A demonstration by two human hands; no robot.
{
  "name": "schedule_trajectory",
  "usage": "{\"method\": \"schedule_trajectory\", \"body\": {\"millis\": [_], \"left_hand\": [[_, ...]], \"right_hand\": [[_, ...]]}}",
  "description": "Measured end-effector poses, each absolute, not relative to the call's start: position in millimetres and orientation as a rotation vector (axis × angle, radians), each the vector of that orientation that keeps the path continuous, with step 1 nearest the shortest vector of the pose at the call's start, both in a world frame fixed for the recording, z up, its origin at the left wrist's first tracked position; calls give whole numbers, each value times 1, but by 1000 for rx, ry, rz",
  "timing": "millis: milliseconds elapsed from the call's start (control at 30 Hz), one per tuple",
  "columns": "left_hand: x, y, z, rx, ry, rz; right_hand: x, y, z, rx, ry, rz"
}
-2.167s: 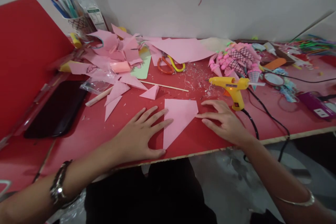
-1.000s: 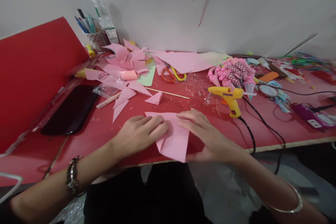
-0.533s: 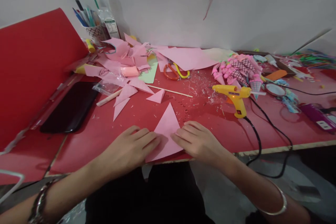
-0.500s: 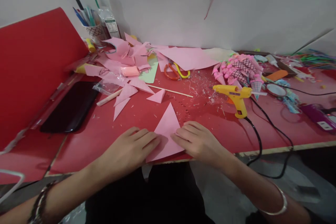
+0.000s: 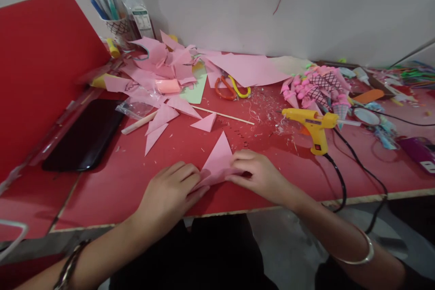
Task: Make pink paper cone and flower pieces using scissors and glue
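Observation:
A triangular piece of pink paper (image 5: 218,156) lies near the table's front edge, its point away from me and its near edge folded up. My left hand (image 5: 175,190) grips the left end of that fold, thumb below and fingers above. At the right end my right hand (image 5: 256,174) pinches the fold between thumb and fingers. Beyond the sheet lies a small folded pink paper triangle (image 5: 205,123). Several pink paper pieces (image 5: 162,118) and a thin wooden stick (image 5: 224,115) are close by. Parts of the fold are hidden under my fingers.
To the right a yellow glue gun (image 5: 314,124) stands with its black cord over the edge. Scissors (image 5: 234,88) lie behind, by pink scraps (image 5: 159,61). A black phone (image 5: 86,136) is at left. Decorated pink paper cones (image 5: 321,86) are piled at back right.
The paper's near edge has been turned up and away from me. Both hands now grip the fold, where before they rested on the flat sheet. The view has shifted slightly.

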State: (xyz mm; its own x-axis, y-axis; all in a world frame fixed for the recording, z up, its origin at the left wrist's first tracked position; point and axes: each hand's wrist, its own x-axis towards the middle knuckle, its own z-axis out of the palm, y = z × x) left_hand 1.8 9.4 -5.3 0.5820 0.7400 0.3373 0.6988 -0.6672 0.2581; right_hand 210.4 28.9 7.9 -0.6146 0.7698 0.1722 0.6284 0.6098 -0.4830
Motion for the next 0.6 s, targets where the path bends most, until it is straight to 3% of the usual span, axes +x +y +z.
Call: {"method": "schedule_trajectory", "body": {"millis": [600], "left_hand": [[-13,9,-8,2658,1522,546]], "right_hand": [[198,23,0,-1289,-2522,143]]}}
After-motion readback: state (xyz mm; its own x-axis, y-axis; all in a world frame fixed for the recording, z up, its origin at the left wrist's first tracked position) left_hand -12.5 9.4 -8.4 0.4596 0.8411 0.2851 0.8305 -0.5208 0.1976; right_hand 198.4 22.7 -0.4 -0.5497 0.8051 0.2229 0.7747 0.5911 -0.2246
